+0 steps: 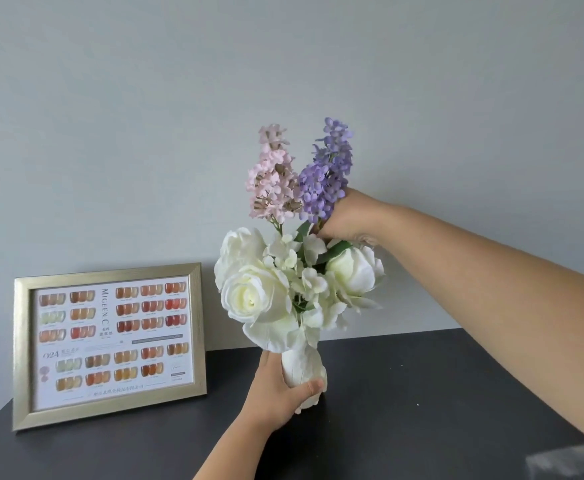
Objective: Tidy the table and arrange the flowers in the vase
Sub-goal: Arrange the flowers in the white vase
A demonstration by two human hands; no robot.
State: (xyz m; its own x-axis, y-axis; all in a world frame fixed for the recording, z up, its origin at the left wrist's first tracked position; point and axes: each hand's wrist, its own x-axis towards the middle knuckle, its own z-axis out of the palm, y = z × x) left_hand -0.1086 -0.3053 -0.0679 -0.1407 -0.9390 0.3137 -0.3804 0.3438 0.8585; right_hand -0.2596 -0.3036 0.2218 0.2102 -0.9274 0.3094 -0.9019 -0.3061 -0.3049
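Note:
A white vase (306, 374) stands on the dark table (422, 393), and my left hand (276, 389) grips it round its lower body from the left. White roses (259, 296) and small white blooms fill its mouth. A pink flower spike (273, 174) and a purple flower spike (328, 174) rise above them. My right hand (347, 216) reaches in from the right and holds the purple spike's stem just under its blossoms; its fingers are mostly hidden behind the flowers.
A gold-framed colour-sample chart (110, 344) leans against the grey wall at the left of the table. A pale blurred object (567, 462) shows at the bottom right corner. The wall runs close behind the vase.

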